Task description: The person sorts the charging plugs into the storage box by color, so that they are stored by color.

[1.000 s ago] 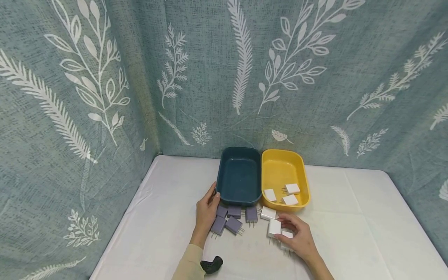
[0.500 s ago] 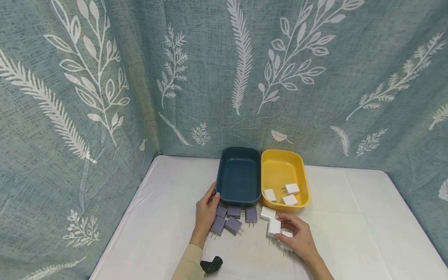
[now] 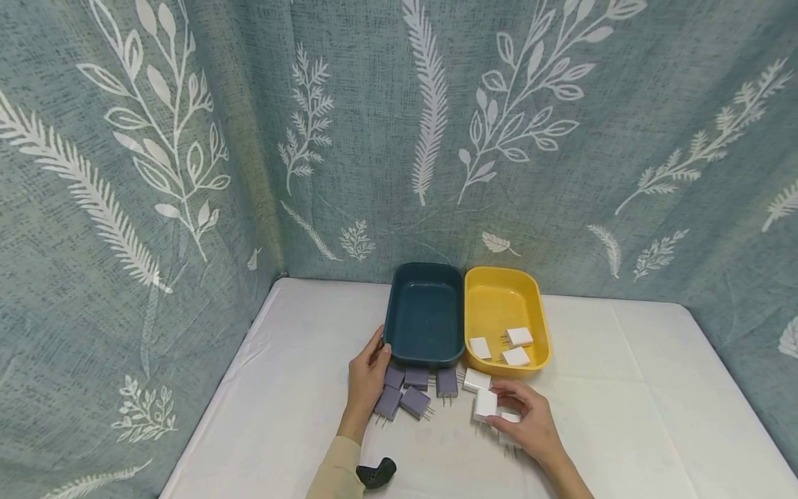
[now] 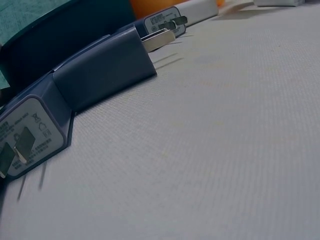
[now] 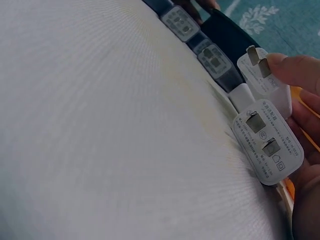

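In the head view my right hand (image 3: 526,423) pinches a white plug-in charger (image 3: 485,405) between thumb and fingers. Its two prongs show in the right wrist view, where the thumb presses the edge of the held charger (image 5: 257,80). A second white charger (image 5: 267,142) stands on the cloth just under that hand, partly hidden from the head. Another white charger (image 3: 476,380) lies by the yellow tray. My left hand (image 3: 366,374) rests with extended fingers against the near left corner of the dark blue tray (image 3: 427,362). Several purple-grey chargers (image 3: 416,402) lie beside it.
The yellow tray (image 3: 544,333) stands against the blue one and holds three white chargers (image 3: 516,357). A small black object (image 3: 377,473) is at the left sleeve. A leaf-patterned curtain (image 3: 374,138) encloses the white-covered table (image 3: 623,388) at the back and sides.
The white charger in my right hand has shifted slightly left and tilted a little. My left hand, the trays and the other chargers stay in place.
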{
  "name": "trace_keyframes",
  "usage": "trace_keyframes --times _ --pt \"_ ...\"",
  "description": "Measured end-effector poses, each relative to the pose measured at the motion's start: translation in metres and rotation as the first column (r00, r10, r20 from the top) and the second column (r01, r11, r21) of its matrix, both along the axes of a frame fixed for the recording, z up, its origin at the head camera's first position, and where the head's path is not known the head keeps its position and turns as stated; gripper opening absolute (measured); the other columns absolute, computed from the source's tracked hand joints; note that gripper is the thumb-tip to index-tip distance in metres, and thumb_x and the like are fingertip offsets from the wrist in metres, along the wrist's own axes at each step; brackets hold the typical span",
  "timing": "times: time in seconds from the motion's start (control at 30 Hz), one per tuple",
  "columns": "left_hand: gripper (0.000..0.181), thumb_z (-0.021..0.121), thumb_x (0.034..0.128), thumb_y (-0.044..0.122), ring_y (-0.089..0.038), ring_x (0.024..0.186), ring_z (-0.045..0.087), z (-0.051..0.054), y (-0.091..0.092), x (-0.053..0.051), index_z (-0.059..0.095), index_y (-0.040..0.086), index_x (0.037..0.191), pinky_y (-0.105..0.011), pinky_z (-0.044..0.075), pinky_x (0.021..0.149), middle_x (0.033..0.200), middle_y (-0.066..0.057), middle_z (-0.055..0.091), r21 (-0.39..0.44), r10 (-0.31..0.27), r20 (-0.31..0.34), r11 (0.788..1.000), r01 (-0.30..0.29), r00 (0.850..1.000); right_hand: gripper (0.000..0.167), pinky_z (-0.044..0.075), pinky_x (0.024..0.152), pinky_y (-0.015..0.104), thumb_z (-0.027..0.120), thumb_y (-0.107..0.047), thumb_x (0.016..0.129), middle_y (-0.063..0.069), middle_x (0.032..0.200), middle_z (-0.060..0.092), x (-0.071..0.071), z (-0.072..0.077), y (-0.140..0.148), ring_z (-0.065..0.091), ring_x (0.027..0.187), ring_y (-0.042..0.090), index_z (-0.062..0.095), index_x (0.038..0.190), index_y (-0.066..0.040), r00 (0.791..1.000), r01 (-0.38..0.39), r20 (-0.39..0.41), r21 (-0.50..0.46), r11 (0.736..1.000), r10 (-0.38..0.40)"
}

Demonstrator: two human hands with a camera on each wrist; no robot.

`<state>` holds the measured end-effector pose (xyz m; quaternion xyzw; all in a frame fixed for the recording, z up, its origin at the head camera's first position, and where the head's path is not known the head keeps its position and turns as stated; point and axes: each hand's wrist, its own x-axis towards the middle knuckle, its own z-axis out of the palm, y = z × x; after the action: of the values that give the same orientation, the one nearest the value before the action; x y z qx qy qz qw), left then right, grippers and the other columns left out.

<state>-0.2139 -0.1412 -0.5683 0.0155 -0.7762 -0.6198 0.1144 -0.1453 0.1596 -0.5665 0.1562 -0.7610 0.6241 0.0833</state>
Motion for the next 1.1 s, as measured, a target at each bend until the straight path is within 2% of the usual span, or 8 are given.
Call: trace_keyframes --times 0.1,0.17,0.33,0.4,0.57,0.8,1.0,1.1 --pt "0.043 0.057 0.0990 0.023 -0.020 0.127 0.057 0.000 0.000 0.000 0.052 0.023 0.142 -0.030 0.051 0.101 0.144 -0.003 0.053 0.010 -0.005 -0.005 1.000 0.005 1.000 0.054 0.058 0.085 0.022 0.085 0.005 0.064 0.026 0.109 0.064 0.000 0.001 -0.001 0.064 0.098 0.002 0.064 0.114 0.005 1.000 0.009 0.006 -0.004 1.000 -0.009" --pt "0.044 0.056 0.0993 0.020 -0.023 0.128 0.056 0.009 0.000 0.004 0.051 0.017 0.142 -0.032 0.050 0.101 0.145 -0.006 0.052 0.015 -0.015 -0.007 1.000 0.015 1.000 0.054 0.058 0.085 0.022 0.085 0.005 0.064 0.027 0.109 0.064 0.000 0.001 -0.002 0.064 0.098 0.002 0.064 0.113 0.005 1.000 0.010 0.009 -0.005 1.000 -0.010" --pt "0.044 0.056 0.0995 0.020 -0.023 0.128 0.056 0.010 0.001 0.004 0.050 0.015 0.143 -0.034 0.050 0.102 0.145 -0.007 0.051 0.012 -0.014 0.000 1.000 0.014 1.000 0.054 0.058 0.084 0.022 0.086 0.003 0.064 0.029 0.108 0.063 0.001 0.004 -0.006 0.064 0.097 0.002 0.063 0.113 0.009 1.000 0.018 0.006 0.001 1.000 -0.018" --pt "0.044 0.056 0.0994 0.022 -0.021 0.128 0.056 0.001 0.000 0.001 0.051 0.019 0.143 -0.033 0.050 0.102 0.145 -0.004 0.052 0.005 -0.005 0.000 1.000 0.005 1.000 0.055 0.058 0.084 0.023 0.086 0.003 0.064 0.029 0.108 0.063 0.001 0.005 -0.007 0.064 0.097 0.003 0.062 0.113 0.010 1.000 0.023 0.003 0.003 1.000 -0.024" --pt "0.044 0.057 0.0989 0.021 -0.022 0.128 0.057 0.001 0.000 0.001 0.052 0.019 0.142 -0.034 0.050 0.102 0.144 -0.005 0.053 0.001 0.000 -0.009 1.000 0.000 1.000 0.055 0.059 0.084 0.025 0.086 0.006 0.063 0.026 0.107 0.064 0.001 0.005 -0.007 0.064 0.097 0.005 0.063 0.113 0.009 0.999 0.038 -0.002 0.009 0.999 -0.038" --pt "0.043 0.057 0.0991 0.022 -0.022 0.127 0.057 0.000 0.000 0.001 0.052 0.022 0.141 -0.033 0.050 0.102 0.144 -0.005 0.053 0.012 0.001 -0.013 1.000 -0.001 1.000 0.055 0.059 0.085 0.033 0.086 0.009 0.062 0.020 0.107 0.066 -0.001 0.008 -0.006 0.063 0.096 0.006 0.064 0.113 0.007 0.997 0.048 -0.058 0.044 0.998 -0.046" --pt "0.043 0.056 0.0995 0.023 -0.023 0.130 0.055 0.000 -0.001 0.001 0.051 0.022 0.142 -0.034 0.048 0.103 0.146 -0.005 0.051 0.024 -0.012 -0.012 1.000 0.012 1.000 0.056 0.058 0.085 0.022 0.085 0.009 0.062 0.021 0.106 0.066 -0.003 0.016 -0.007 0.062 0.095 0.005 0.063 0.113 0.006 0.992 0.026 -0.128 0.063 0.998 -0.018" --pt "0.043 0.056 0.0996 0.023 -0.021 0.130 0.055 0.001 -0.001 0.001 0.051 0.022 0.142 -0.032 0.049 0.103 0.146 -0.004 0.051 0.017 -0.009 -0.002 1.000 0.009 1.000 0.056 0.058 0.084 0.022 0.084 0.013 0.061 0.024 0.104 0.066 -0.003 0.022 -0.009 0.063 0.094 0.007 0.062 0.112 0.008 0.987 0.024 -0.157 0.056 0.998 -0.015"
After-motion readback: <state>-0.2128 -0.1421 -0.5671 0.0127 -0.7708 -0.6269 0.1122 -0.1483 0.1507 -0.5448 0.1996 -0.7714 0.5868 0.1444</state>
